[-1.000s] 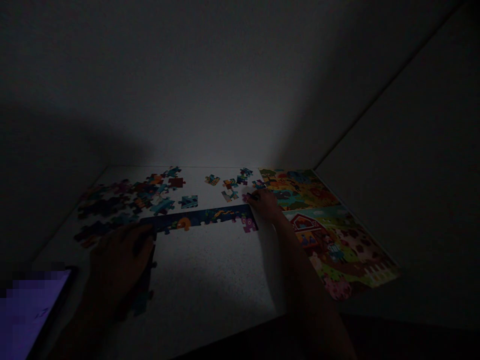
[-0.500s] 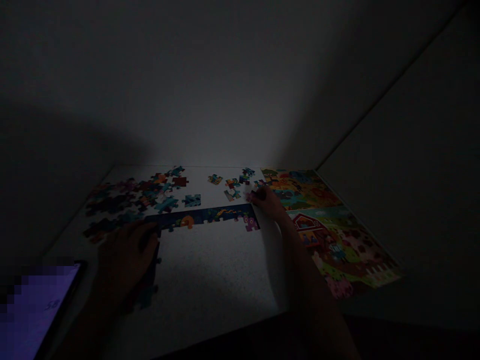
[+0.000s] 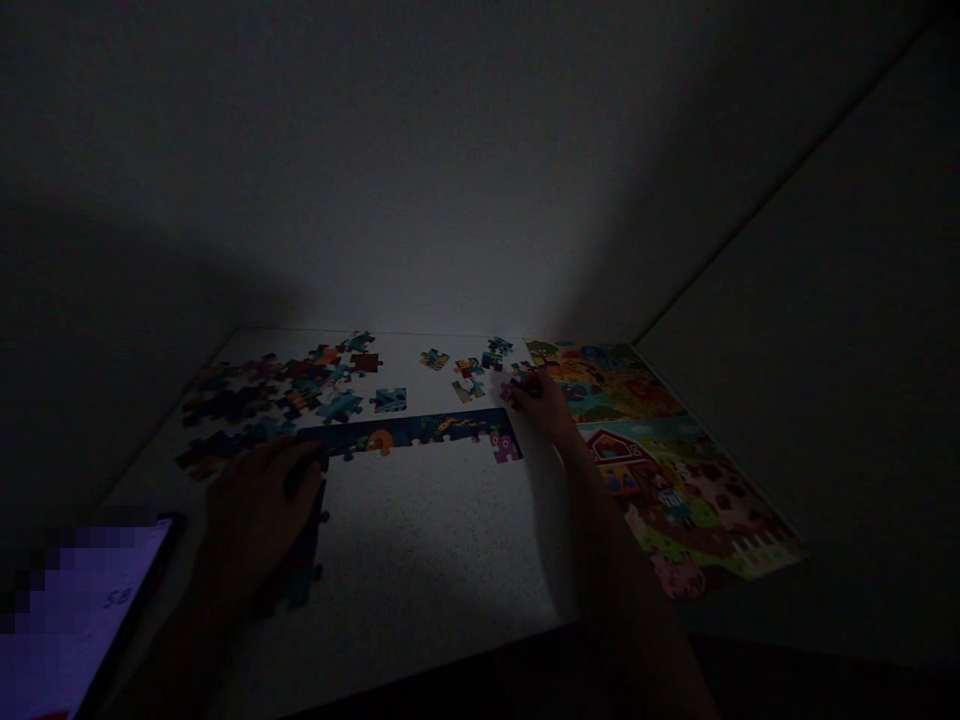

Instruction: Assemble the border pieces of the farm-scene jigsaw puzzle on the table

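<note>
The landmark here is a long dark blue row of joined cardboard jigsaw pieces (image 3: 405, 432), printed with orange and yellow creatures, lying flat on a white speckled tabletop (image 3: 442, 530). At the row's right end, a pinkish-purple jigsaw piece with a monster print (image 3: 505, 447) sits joined to it and juts toward the person. Just above that end, the right hand (image 3: 544, 408) reaches in from the lower right, its fingers drawn into a narrow pinch at a small pink jigsaw piece (image 3: 509, 391); the light is too dim to tell whether that piece is actually held. The left hand (image 3: 259, 510) lies at the row's left end, curved over and touching it, with the fingers bent down; what it grips, if anything, cannot be told. Below that hand, a dark strip of joined jigsaw pieces (image 3: 297, 578) runs from the same end toward the person, partly in shadow. Beyond the row, a loose heap of multicoloured jigsaw pieces (image 3: 255, 400) spreads to the left, with a dark red piece (image 3: 365, 362) and a square-ish blue piece (image 3: 388, 400) among its outliers, and a small scatter of pieces (image 3: 470, 378) lies nearer the right hand. To the right of the row lies a colourful farm picture sheet with a red barn (image 3: 660, 460), and at the lower left of the row a tablet with a glowing purple screen (image 3: 97, 620) shows, partly blurred.
</note>
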{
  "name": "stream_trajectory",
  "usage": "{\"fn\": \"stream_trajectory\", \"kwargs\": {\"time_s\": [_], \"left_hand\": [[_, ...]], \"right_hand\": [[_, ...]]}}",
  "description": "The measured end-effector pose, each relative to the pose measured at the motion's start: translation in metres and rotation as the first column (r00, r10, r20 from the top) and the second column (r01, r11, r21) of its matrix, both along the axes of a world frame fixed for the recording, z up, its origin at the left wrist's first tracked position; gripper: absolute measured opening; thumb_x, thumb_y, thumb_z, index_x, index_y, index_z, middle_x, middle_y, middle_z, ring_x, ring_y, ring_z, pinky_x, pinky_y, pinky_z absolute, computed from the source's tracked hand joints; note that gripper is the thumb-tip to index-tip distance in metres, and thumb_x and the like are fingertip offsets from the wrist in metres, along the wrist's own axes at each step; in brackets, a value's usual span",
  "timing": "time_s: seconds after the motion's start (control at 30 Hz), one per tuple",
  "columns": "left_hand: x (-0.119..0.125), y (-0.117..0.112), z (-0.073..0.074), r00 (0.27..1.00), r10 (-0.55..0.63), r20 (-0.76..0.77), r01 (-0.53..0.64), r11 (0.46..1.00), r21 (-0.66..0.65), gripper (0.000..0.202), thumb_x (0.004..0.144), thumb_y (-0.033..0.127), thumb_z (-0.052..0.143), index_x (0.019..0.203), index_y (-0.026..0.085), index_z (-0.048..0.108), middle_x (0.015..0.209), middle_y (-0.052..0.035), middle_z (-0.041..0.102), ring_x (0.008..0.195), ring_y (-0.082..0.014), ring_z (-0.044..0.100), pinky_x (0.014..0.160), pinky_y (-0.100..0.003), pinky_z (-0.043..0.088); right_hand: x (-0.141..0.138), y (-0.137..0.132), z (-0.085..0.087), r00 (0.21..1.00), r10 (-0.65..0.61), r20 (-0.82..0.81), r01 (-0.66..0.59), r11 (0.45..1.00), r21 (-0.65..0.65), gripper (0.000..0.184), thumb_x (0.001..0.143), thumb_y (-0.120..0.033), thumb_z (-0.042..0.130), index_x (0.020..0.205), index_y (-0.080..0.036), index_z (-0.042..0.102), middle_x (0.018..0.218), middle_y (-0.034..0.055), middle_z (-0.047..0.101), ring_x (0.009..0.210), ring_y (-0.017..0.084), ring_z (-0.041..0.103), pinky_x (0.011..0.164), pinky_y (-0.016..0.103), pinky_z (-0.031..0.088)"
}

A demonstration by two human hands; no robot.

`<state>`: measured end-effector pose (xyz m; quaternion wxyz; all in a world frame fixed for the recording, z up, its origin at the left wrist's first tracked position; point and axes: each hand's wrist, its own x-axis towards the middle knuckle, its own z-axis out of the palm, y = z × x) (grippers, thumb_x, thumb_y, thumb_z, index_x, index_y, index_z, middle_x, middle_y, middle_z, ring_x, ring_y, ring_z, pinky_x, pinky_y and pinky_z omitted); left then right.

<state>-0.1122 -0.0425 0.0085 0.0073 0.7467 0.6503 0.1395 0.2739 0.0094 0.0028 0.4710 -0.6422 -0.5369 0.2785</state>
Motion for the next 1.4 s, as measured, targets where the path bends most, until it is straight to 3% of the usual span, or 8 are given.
{"fn": "stream_trajectory", "kwargs": {"time_s": [0.17, 0.33, 0.47, 0.67, 1.1, 1.4], "left_hand": [[0.001, -0.001, -0.001, 1.0, -0.009, 0.021, 0.009, 0.999, 0.037, 0.045, 0.094, 0.028, 0.031, 0.116, 0.016, 0.068, 0.123, -0.0144, 0.064, 0.114, -0.0336, 0.058, 0.097, -0.051, 0.046], [0.0, -0.002, -0.005, 0.998, 0.015, 0.06, -0.019, 0.998, 0.058, 0.044, 0.089, 0.018, 0.035, 0.118, 0.019, 0.067, 0.125, -0.0117, 0.064, 0.119, -0.0298, 0.056, 0.102, -0.047, 0.044], [-0.001, -0.003, -0.007, 0.996, 0.009, 0.093, -0.014, 0.999, 0.052, 0.04, 0.089, 0.022, 0.039, 0.118, 0.021, 0.067, 0.125, -0.0089, 0.065, 0.117, -0.0267, 0.058, 0.102, -0.043, 0.044], [0.002, -0.005, -0.01, 0.993, 0.034, 0.112, -0.043, 0.996, 0.075, 0.039, 0.091, 0.027, 0.04, 0.117, 0.021, 0.069, 0.131, -0.0097, 0.064, 0.12, -0.0288, 0.057, 0.105, -0.047, 0.041], [0.003, -0.008, -0.003, 0.993, 0.031, 0.111, -0.035, 0.999, 0.038, 0.04, 0.091, 0.028, 0.038, 0.116, 0.02, 0.068, 0.131, -0.0094, 0.062, 0.122, -0.0287, 0.055, 0.106, -0.047, 0.04], [0.004, -0.009, -0.003, 0.993, 0.022, 0.117, -0.025, 0.999, 0.026, 0.04, 0.091, 0.028, 0.04, 0.119, 0.021, 0.069, 0.135, -0.011, 0.059, 0.125, -0.0341, 0.051, 0.103, -0.055, 0.04]], "right_hand": [[0.001, -0.005, -0.001, 0.997, 0.001, -0.081, -0.001, 1.0, 0.004, 0.046, 0.07, -0.056, 0.067, 0.098, -0.022, 0.053, 0.075, 0.0013, 0.067, 0.065, 0.017, 0.062, 0.063, 0.031, 0.051], [0.002, -0.012, 0.002, 1.0, 0.003, -0.018, -0.003, 1.0, 0.011, 0.053, 0.074, -0.053, 0.066, 0.114, -0.019, 0.062, 0.075, 0.0041, 0.068, 0.068, 0.021, 0.065, 0.066, 0.035, 0.051], [0.004, -0.014, -0.001, 1.0, -0.003, 0.013, 0.003, 1.0, 0.009, 0.052, 0.075, -0.055, 0.066, 0.115, -0.021, 0.066, 0.081, 0.006, 0.071, 0.076, 0.024, 0.067, 0.072, 0.038, 0.052], [0.003, -0.017, -0.005, 0.997, 0.028, -0.073, -0.027, 1.0, 0.001, 0.06, 0.072, -0.061, 0.07, 0.114, -0.02, 0.064, 0.08, 0.0046, 0.071, 0.075, 0.023, 0.068, 0.073, 0.039, 0.053], [-0.009, -0.038, 0.006, 0.996, 0.009, -0.089, -0.007, 1.0, 0.025, 0.051, 0.072, -0.053, 0.07, 0.111, -0.02, 0.062, 0.079, 0.004, 0.069, 0.075, 0.022, 0.066, 0.072, 0.036, 0.052], [-0.016, -0.079, 0.0, 0.985, -0.005, -0.172, 0.007, 1.0, 0.012, 0.047, 0.071, -0.053, 0.074, 0.105, -0.022, 0.064, 0.077, 0.0031, 0.069, 0.069, 0.021, 0.065, 0.067, 0.036, 0.052]]}}
